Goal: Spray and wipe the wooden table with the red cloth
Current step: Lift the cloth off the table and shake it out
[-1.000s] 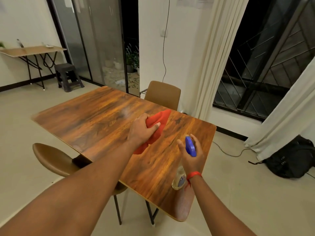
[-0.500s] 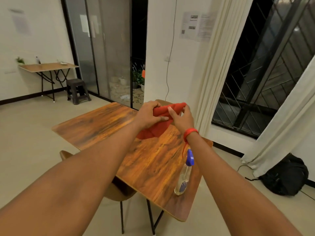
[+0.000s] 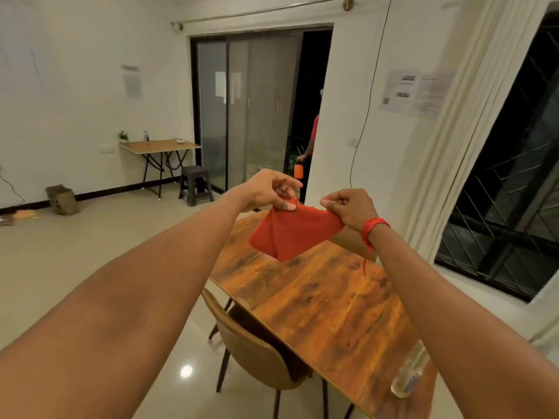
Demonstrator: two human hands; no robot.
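You have the red cloth (image 3: 290, 234) lifted clear of the tabletop (image 3: 326, 303), hanging in the middle of the frame between your two hands. Your left hand (image 3: 269, 192) pinches its upper edge with thumb and fingers (image 3: 286, 207) clenched on the fabric, and your right hand (image 3: 351, 208) grips the opposite top corner in a closed fist, a red thread tied at that wrist.

The cloth looks light and thoroughly soft: it sags into a loose triangle with a fold down its centre and holds no shape of its own. Judge it as something that will bunch and crumple under any grip, so take it by the corners or the top hem when you want it spread, or gather it into a pad under a flat palm for wiping. It seems unlikely to slip or break.

The spray bottle (image 3: 410, 375) stands at the lower right of the frame, near the tabletop's near edge, partly hidden behind your right forearm. It looks like clear plastic, and smooth, so you would do best to hold it round the neck.
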